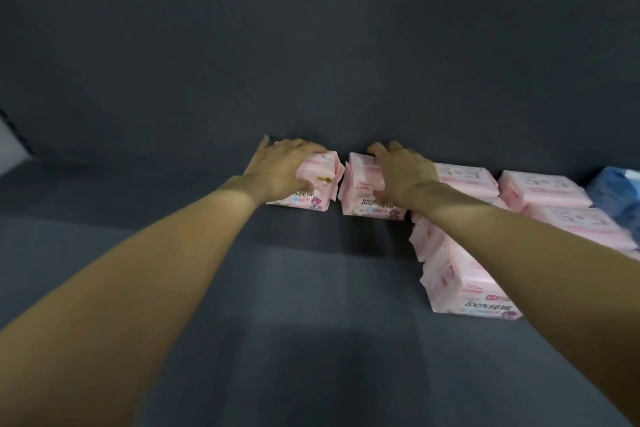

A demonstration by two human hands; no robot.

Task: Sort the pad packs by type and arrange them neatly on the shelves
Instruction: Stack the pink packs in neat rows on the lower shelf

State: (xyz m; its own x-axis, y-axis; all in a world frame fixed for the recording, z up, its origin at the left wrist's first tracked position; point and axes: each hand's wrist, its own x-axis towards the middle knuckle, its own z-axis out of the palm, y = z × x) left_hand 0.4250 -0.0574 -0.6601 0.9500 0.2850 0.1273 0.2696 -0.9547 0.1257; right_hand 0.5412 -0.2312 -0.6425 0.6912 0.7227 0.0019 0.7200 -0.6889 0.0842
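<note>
Two pink pad packs stand side by side at the back of a dark grey shelf [277,288]. My left hand [280,170] is closed over the top of the left pink pack [320,187]. My right hand [403,173] grips the right pink pack [363,191] from above. A narrow gap separates the two packs. To the right lie several more pink packs: a front stack [464,288] and flat packs [543,189] behind my right forearm, partly hidden by it.
A blue pack [614,194] sits at the far right edge against the shelf's back wall [311,62]. The bare dark shelf surface stretches to the left and toward the front. A pale strip shows at the left edge [10,142].
</note>
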